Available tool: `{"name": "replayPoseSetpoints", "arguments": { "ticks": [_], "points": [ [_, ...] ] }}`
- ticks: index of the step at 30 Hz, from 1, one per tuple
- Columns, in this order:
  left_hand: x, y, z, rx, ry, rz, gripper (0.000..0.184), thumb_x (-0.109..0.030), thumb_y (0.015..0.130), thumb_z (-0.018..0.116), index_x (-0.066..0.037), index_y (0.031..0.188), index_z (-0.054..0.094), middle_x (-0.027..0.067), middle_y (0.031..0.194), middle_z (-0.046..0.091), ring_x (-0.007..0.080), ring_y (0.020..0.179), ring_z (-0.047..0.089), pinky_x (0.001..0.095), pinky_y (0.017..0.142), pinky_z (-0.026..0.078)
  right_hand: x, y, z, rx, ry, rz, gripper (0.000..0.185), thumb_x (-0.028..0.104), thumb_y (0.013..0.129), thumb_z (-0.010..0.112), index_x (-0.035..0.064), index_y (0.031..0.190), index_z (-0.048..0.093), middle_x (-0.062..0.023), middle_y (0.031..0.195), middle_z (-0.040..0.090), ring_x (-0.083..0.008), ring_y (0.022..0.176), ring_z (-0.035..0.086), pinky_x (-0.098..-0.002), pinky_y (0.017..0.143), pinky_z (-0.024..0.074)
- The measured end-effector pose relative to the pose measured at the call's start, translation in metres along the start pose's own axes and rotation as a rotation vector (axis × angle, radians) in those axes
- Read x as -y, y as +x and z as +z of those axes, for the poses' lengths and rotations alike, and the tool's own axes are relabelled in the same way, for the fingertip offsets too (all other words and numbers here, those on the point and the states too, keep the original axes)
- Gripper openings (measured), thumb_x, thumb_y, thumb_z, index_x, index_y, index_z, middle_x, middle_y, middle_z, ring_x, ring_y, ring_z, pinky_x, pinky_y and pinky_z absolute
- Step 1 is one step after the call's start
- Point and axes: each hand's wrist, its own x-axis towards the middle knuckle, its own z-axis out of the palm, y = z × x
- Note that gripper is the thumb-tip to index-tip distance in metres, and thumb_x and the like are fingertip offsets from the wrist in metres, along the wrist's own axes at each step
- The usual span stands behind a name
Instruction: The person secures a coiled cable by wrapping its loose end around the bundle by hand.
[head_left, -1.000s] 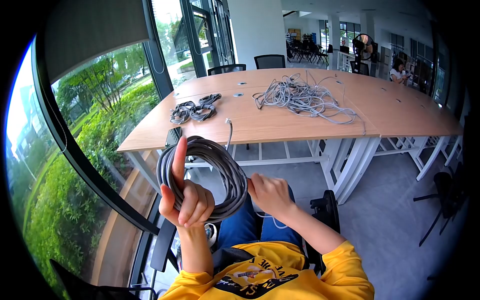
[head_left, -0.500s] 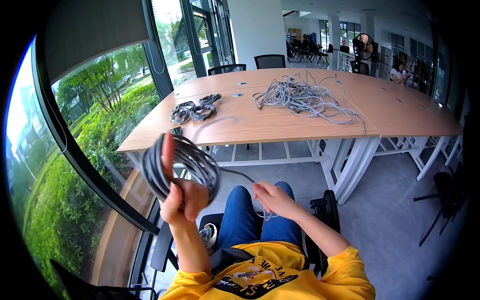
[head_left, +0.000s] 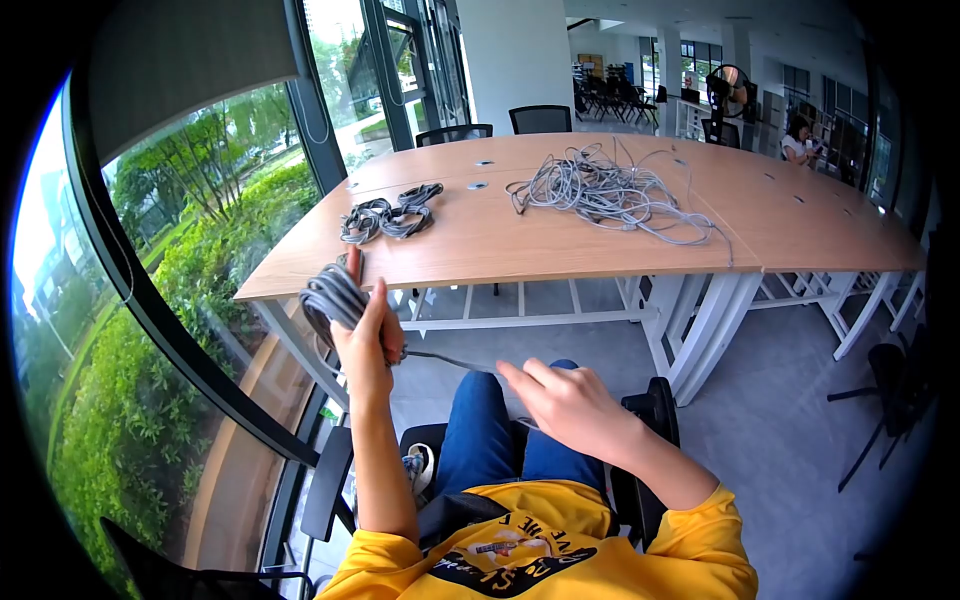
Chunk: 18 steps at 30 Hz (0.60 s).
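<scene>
A thick coil of grey cable (head_left: 333, 300) is gripped in my left hand (head_left: 372, 335), raised just before the table's near left edge. From the coil a single strand (head_left: 440, 358) runs across to my right hand (head_left: 565, 400), which pinches it above my lap. A short piece of the strand shows below the right fingers. Several small coiled cable bundles (head_left: 385, 217) lie on the left part of the wooden table (head_left: 480, 250). Farther right on the tabletop is a large loose tangle of grey cables (head_left: 610, 195).
White table legs (head_left: 710, 330) stand in front of me to the right. Tall windows (head_left: 210, 180) line the left side. Two black chairs (head_left: 540, 120) are behind the table. A fan (head_left: 728, 92) and a seated person (head_left: 798, 142) are farther back.
My left hand has turned, so the coil is now seen more edge-on and farther left. My right hand has shifted slightly, with the strand still stretched between both hands.
</scene>
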Motion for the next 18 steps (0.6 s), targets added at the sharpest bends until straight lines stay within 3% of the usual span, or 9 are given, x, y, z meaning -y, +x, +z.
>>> {"name": "replayPoseSetpoints", "arguments": {
  "ticks": [3,7,10,11,14,15,16,18],
  "points": [
    [0.013,0.000,0.004,0.066,0.084,-0.164,0.057,-0.014,0.082,0.054,-0.003,0.131,0.027,-0.0025,0.042,0.038,0.0045,0.032,0.031,0.0187,0.031,0.021,0.005,0.013,-0.010,-0.099,-0.019,-0.145,0.020,0.006,0.072,0.056,-0.0017,0.090,0.055,-0.0056,0.067,0.048,-0.0204,0.050,0.054,-0.0286,0.046,0.0448],
    [0.023,-0.005,0.015,0.263,0.036,-0.369,0.057,-0.015,0.080,0.056,0.000,0.129,0.030,0.0015,0.043,0.041,0.0084,0.033,0.037,0.0211,0.033,0.027,0.013,0.039,-0.026,-0.055,-0.076,-0.279,0.013,0.005,0.067,0.056,0.0018,0.079,0.053,-0.0044,0.066,0.048,-0.0169,0.058,0.054,-0.0277,0.044,0.0427],
    [0.037,-0.010,0.018,0.300,-0.036,-0.417,0.047,-0.012,0.078,0.058,0.000,0.121,0.043,-0.0016,0.057,0.048,0.0045,0.050,0.042,0.0188,0.046,0.032,0.010,0.054,-0.030,-0.058,-0.037,-0.304,0.010,0.006,0.068,0.056,0.0034,0.076,0.050,-0.0069,0.064,0.050,-0.0201,0.058,0.055,-0.0306,0.045,0.0425],
    [0.038,-0.012,0.018,0.337,-0.054,-0.474,0.044,-0.011,0.077,0.060,0.001,0.117,0.047,-0.0016,0.070,0.053,0.0027,0.058,0.043,0.0181,0.052,0.033,0.010,0.058,-0.031,0.006,0.049,-0.283,0.010,0.006,0.070,0.055,0.0034,0.077,0.049,-0.0085,0.063,0.051,-0.0228,0.057,0.056,-0.0320,0.046,0.0425],
    [0.047,-0.017,0.021,0.394,-0.108,-0.452,0.043,-0.011,0.078,0.059,0.005,0.116,0.045,0.0069,0.092,0.059,0.0031,0.062,0.048,0.0186,0.057,0.039,0.013,0.068,-0.032,0.068,0.264,-0.271,0.010,0.006,0.074,0.054,0.0033,0.079,0.046,-0.0130,0.059,0.053,-0.0285,0.054,0.056,-0.0355,0.047,0.0424],
    [0.051,-0.022,0.025,0.394,-0.108,-0.451,0.043,-0.011,0.078,0.059,0.005,0.116,0.045,0.0069,0.092,0.059,0.0031,0.062,0.048,0.0186,0.057,0.039,0.016,0.070,-0.030,0.061,0.303,-0.269,0.010,0.006,0.074,0.054,0.0033,0.080,0.046,-0.0125,0.058,0.053,-0.0276,0.053,0.056,-0.0351,0.046,0.0423],
    [0.055,-0.029,0.031,0.443,-0.123,-0.293,0.037,-0.014,0.080,0.055,0.005,0.112,0.047,0.0085,0.089,0.060,0.0052,0.060,0.050,0.0195,0.053,0.040,0.018,0.071,-0.030,0.054,0.342,-0.266,0.010,0.006,0.074,0.053,0.0033,0.080,0.045,-0.0120,0.058,0.053,-0.0266,0.051,0.056,-0.0347,0.045,0.0422],
    [0.050,-0.028,0.023,0.572,-0.307,-0.543,0.026,-0.025,0.084,0.046,0.000,0.083,0.049,0.0083,0.064,0.053,0.0106,0.044,0.048,0.0214,0.038,0.036,0.014,0.083,-0.032,0.103,0.489,-0.096,0.013,0.008,0.078,0.053,0.0015,0.085,0.044,-0.0158,0.062,0.056,-0.0250,0.046,0.056,-0.0314,0.041,0.0422]
  ]
}}
